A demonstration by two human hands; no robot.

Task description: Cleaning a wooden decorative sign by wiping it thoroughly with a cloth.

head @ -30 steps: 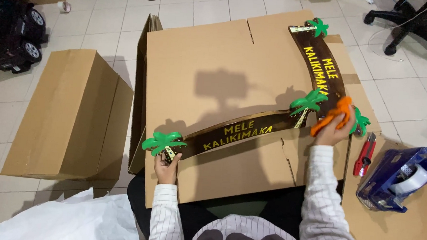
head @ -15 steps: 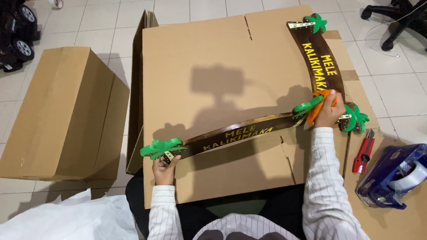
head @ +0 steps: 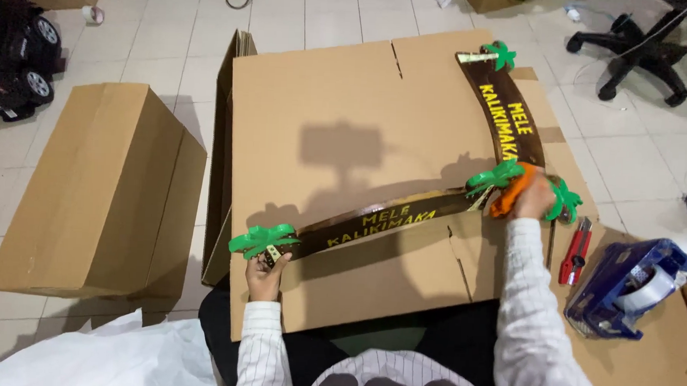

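Note:
Two long curved brown signs with yellow lettering and green palm-tree ends lie on a flattened cardboard sheet (head: 347, 100). The nearer sign (head: 373, 224) runs left to right across the sheet; my left hand (head: 265, 268) grips its left end under the green palm (head: 263, 239). My right hand (head: 530, 198) holds its right end, where an orange piece (head: 507, 197) and more green palms (head: 566, 199) meet. The second sign (head: 509, 119) curves away toward the far right corner of the cardboard.
A closed cardboard box (head: 104, 190) stands on the tiled floor at left. A red utility knife (head: 575, 251) and a blue tape dispenser (head: 629, 286) lie on cardboard at right. White plastic sheeting (head: 97, 360) is near left; an office chair base (head: 635, 59) far right.
The nearer sign has been lowered a little toward me, with both hands staying on its ends. My right hand shifted slightly at the orange piece.

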